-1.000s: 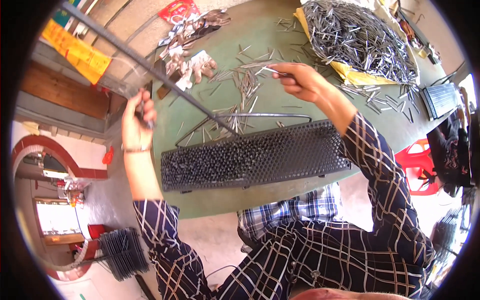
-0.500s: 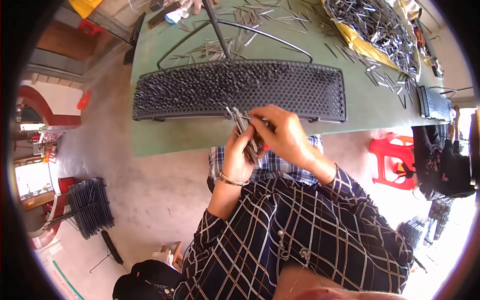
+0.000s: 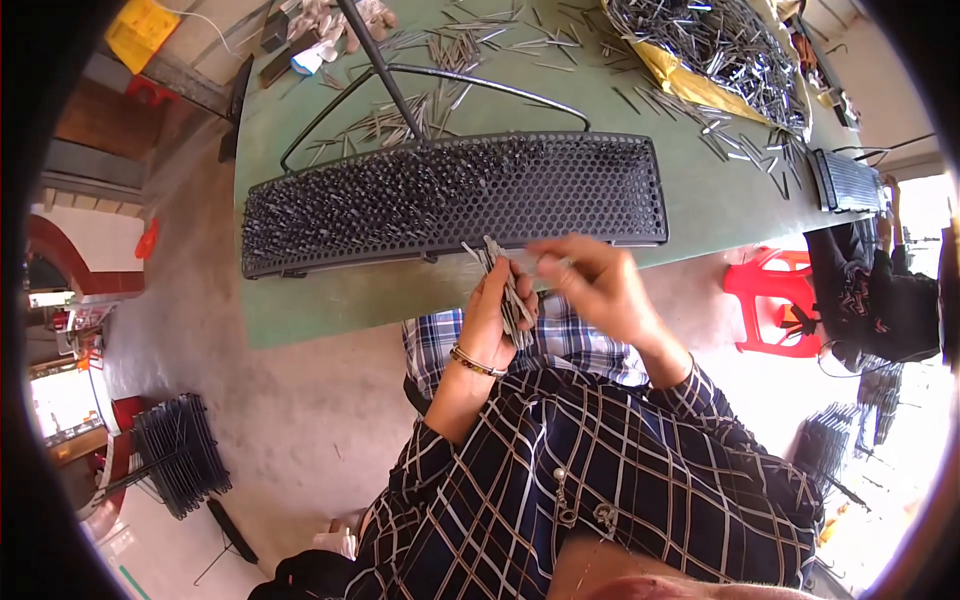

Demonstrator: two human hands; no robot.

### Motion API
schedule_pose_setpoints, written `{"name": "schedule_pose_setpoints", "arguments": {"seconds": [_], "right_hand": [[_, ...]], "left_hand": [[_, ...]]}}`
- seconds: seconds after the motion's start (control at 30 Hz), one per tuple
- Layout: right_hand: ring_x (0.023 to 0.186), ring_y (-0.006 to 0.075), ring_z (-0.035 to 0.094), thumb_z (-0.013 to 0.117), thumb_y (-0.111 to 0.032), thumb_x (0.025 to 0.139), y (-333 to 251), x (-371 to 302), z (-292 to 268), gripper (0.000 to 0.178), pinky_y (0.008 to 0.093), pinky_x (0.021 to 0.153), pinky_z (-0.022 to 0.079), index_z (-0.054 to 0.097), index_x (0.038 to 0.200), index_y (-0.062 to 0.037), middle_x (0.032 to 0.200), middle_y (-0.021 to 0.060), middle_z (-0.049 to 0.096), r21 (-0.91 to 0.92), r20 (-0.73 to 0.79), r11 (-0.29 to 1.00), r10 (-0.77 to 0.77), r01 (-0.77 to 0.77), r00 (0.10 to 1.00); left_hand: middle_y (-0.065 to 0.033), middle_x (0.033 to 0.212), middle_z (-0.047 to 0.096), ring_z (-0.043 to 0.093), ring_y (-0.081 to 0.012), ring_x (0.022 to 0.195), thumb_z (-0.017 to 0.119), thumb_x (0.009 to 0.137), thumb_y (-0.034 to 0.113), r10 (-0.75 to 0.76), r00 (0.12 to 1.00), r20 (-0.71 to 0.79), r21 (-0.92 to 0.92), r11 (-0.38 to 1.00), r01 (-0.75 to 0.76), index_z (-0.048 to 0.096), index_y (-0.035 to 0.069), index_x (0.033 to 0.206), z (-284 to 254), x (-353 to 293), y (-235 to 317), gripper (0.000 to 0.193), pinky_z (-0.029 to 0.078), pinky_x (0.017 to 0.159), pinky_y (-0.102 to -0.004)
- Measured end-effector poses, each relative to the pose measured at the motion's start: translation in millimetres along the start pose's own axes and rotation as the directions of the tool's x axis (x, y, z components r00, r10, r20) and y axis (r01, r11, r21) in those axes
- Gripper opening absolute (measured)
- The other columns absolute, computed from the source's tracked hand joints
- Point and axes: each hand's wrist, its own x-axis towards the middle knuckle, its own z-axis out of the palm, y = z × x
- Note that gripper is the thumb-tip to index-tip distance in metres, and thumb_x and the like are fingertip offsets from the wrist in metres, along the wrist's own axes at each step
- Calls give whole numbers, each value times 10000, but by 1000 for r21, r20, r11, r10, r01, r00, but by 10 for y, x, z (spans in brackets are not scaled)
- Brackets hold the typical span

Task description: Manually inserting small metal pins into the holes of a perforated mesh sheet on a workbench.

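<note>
My left hand (image 3: 492, 318) is closed round a bundle of thin grey metal strips (image 3: 512, 318), whose ends stick out above and below the fingers. Just to its right is my right hand (image 3: 603, 290), fingers bent together in a pinch and blurred; a small pale thing shows at the fingertips, too smeared to name. Beyond both hands lies a long black perforated rack (image 3: 560, 200) at the table's near edge. Dark strips (image 3: 350, 205) stand packed in the holes of its left and middle parts, while bare holes show on the right.
Loose strips (image 3: 455, 50) lie scattered on the green table (image 3: 300, 310). A yellow-edged sack (image 3: 720, 50) heaped with strips sits back right, gloves (image 3: 350, 22) back left. The rack's black rod handle (image 3: 385, 75) rises behind it. A red stool (image 3: 770, 300) and another person (image 3: 870, 285) are at right.
My right hand has drawn away from the bundle toward the right. The rack and table have shifted left and slightly down in view. My left hand still grips the strips.
</note>
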Motion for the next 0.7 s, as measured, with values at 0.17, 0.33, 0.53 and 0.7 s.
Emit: {"name": "schedule_pose_setpoints", "arguments": {"seconds": [0.17, 0.33, 0.53, 0.7], "right_hand": [[561, 101, 381, 389, -115, 876, 125, 376, -501, 383, 230, 511, 308, 491, 1212, 39, 876, 53, 556, 669, -90, 735, 226, -109, 970], [672, 117, 430, 363, -71, 854, 141, 742, -674, 395, 248, 620, 372, 489, 1207, 52, 945, 91, 560, 703, -99, 712, 109, -9, 989], [890, 185, 549, 358, -16, 878, 177, 1142, -631, 380, 284, 789, 448, 450, 1238, 65, 1058, 145, 575, 478, -214, 867, -44, 143, 976], [1096, 197, 539, 370, -22, 936, 240, 1347, -571, 338, 304, 970, 414, 436, 1260, 48, 1197, 150, 553, 113, -155, 936, -316, 335, 936]], "left_hand": [[-1, 690, 517, 582, -149, 613, 518, 928, 353, -71, 997, 42, 62, 996, 69, 505, 102, 889, 247, -24, 28, 255, 522, 523, -290], [-26, 740, 539, 589, -143, 614, 551, 915, 323, -106, 981, 161, 260, 964, 61, 495, 75, 917, 330, 155, 117, 254, 546, 546, -325], [-39, 780, 599, 567, -93, 585, 597, 884, 337, -193, 981, 30, 328, 929, 173, 571, 33, 991, 273, 216, 99, 323, 526, 528, -267], [-47, 802, 612, 581, -102, 591, 598, 884, 317, -165, 986, 2, 338, 928, 155, 577, 27, 1032, 217, 230, 65, 326, 509, 502, -265]]}}
